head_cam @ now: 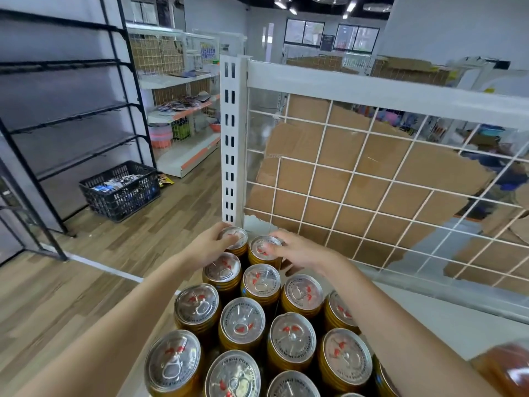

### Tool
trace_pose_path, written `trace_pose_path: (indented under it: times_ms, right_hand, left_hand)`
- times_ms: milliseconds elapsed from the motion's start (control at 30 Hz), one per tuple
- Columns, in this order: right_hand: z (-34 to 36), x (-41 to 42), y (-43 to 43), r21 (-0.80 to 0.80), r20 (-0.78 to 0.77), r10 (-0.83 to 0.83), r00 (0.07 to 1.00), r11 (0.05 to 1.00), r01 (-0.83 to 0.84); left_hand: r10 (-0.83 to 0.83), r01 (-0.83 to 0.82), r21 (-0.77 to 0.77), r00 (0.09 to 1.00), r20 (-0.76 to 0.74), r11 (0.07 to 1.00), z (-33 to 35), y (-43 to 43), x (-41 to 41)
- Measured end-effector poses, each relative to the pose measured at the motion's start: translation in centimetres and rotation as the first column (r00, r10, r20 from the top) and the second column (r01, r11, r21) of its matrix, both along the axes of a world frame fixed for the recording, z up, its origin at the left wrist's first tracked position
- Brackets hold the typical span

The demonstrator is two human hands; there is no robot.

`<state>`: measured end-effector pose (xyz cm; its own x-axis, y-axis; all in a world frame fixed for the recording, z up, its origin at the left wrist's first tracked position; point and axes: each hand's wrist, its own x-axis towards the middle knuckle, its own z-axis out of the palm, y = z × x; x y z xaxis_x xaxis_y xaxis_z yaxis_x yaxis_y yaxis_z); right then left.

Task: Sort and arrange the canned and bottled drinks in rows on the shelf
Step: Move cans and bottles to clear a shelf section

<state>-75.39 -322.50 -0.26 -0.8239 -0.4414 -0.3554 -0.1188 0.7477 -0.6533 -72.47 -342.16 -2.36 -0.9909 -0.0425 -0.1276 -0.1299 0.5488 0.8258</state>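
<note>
The white shelf (429, 325) fills the right half of the view, its wire grid back (357, 179) rising behind it and a slotted white upright (233, 138) standing at its rear left corner; torn brown cardboard (372, 167) hangs against the far side of the grid. A wood-plank floor (143, 247) spreads to the left; a black rack (71, 110) stands on it against the wall, and a black plastic crate (120, 190) with small packets inside sits near the rack's foot. Further white shelving (183, 110) lines the room beyond.

On the shelf's left end, gold cans (242, 322) with silver pull-tab lids stand upright and packed close together, in rows running from the near edge back to the grid; red marks show on the lids. Both forearms reach over this block to its far end. The left hand (209, 247) curls around the rim of the rearmost corner can (234, 237), which stands just beside the foot of the upright. The right hand (300, 250) grasps the neighbouring can (264, 247) from above, thumb on the lid and fingers over its far rim; these 2 cans stand side by side at the back, just ahead of the grid. A blurred amber bottle (506, 365) shows at the lower right, under the right forearm.
</note>
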Motion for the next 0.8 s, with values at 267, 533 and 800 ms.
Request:
trace_pose_path:
  times_ms: [267,533,800]
  right_hand:
    - [-0.7,0.9,0.0,-0.023,-0.063,-0.054,0.997,0.998,0.053]
    - [1.0,5.0,0.8,0.036,-0.225,-0.179,0.958,0.981,0.191]
    - [2.8,19.4,5.8,-0.021,-0.664,-0.249,0.705,0.949,0.315]
  left_hand:
    - [0.014,-0.018,0.124,0.999,0.035,0.992,-0.7,0.0,0.9]
    - [0.017,-0.014,0.111,1.0,-0.025,0.994,0.2,-0.7,3.5]
    - [-0.145,-0.038,-0.316,0.831,-0.536,0.948,1.9,-0.7,15.8]
